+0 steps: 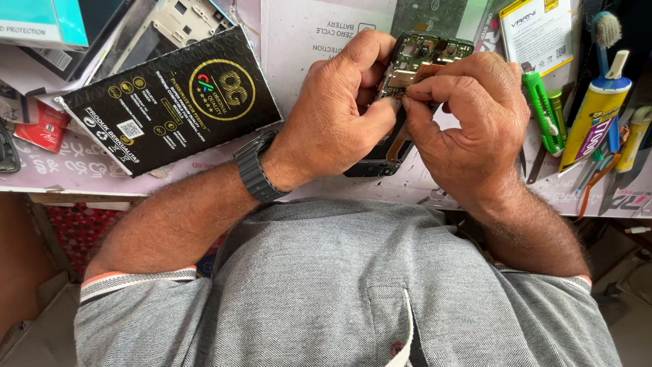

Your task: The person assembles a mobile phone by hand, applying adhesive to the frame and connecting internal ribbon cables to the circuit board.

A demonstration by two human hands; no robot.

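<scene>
Opened phone (407,75) pinched between left hand (339,115) and right hand (468,122).

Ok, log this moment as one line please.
left hand: grips opened phone | right hand: fingertips pinch at its circuit board | nearby: black box, green cutter, glue tube

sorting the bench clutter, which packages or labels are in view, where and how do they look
Black box: left of the hands, flat rectangle, gold round emblem, white print.
Battery pack: top right, white and yellow rectangle.
Glue tube: far right, yellow with purple label, white nozzle.
Teal box: top left corner.
</scene>
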